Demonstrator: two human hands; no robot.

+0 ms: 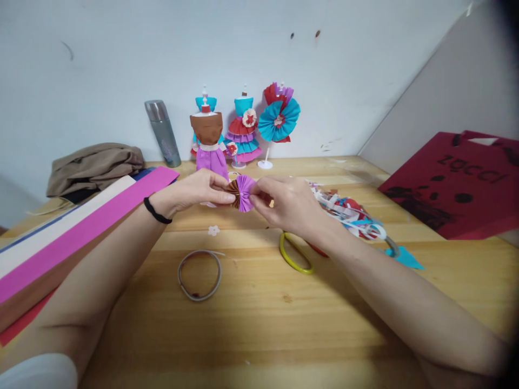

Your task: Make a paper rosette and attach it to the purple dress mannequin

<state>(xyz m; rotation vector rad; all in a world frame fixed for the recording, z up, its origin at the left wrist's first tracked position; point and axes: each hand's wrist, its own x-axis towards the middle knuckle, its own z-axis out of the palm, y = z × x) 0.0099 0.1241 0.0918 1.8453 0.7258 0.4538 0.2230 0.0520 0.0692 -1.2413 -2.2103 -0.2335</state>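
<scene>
Above the middle of the table, a round pleated paper rosette (245,193), half purple and half brown, is held between my two hands. My left hand (205,189) grips its brown side between thumb and fingers. On the purple edge, my right hand (288,202) pinches with thumb and forefinger. Just behind the rosette stands a small dress form (206,129) in a brown top and purple skirt, its lower part hidden by my left hand. A white flower cutout (213,230) lies on the table below. A yellow loop handle (295,254) is partly covered by my right forearm.
A coiled pale strip (199,275) lies in front. Paper strips (81,232) and brown cloth (95,165) are at left, near a bottle (162,132). Behind stand more dressed forms (245,124). At right are a scrap pile (352,213) and red bag (458,183).
</scene>
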